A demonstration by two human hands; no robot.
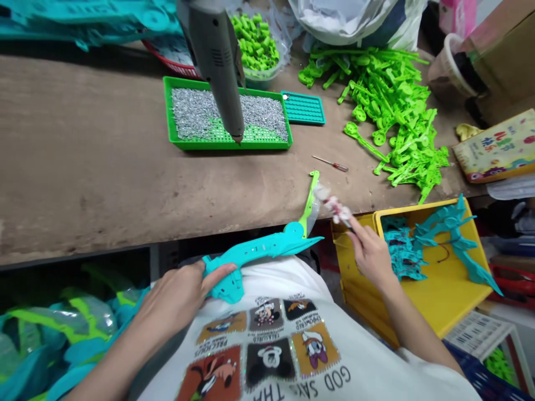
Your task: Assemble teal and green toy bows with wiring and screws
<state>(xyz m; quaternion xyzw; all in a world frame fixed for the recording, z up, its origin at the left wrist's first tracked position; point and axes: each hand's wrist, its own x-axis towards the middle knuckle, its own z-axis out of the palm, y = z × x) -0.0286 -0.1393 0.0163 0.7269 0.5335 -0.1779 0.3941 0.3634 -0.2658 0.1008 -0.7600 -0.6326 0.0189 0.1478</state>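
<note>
My left hand (184, 289) is closed round the near end of a turquoise plastic part (263, 245), held in front of my white shirt. A bright green plastic arm (310, 203) joins its far end and points up past the table edge; a clear film-like piece shows beside it. My right hand (371, 253) grips a short tool (336, 209) with a pink-and-white mottled handle. Its pale head is blurred, close to the green arm; I cannot tell whether they touch. An electric screwdriver (221, 72) hangs tip down over the green tray (229, 146) of small metal screws.
A red-handled screwdriver (334, 164) lies on the brown table (92, 156). Loose green arms (397, 117) pile up at the right. A yellow bin (443, 295) with turquoise parts stands beside my right arm. Finished-looking turquoise and green pieces (62, 334) fill the lower left.
</note>
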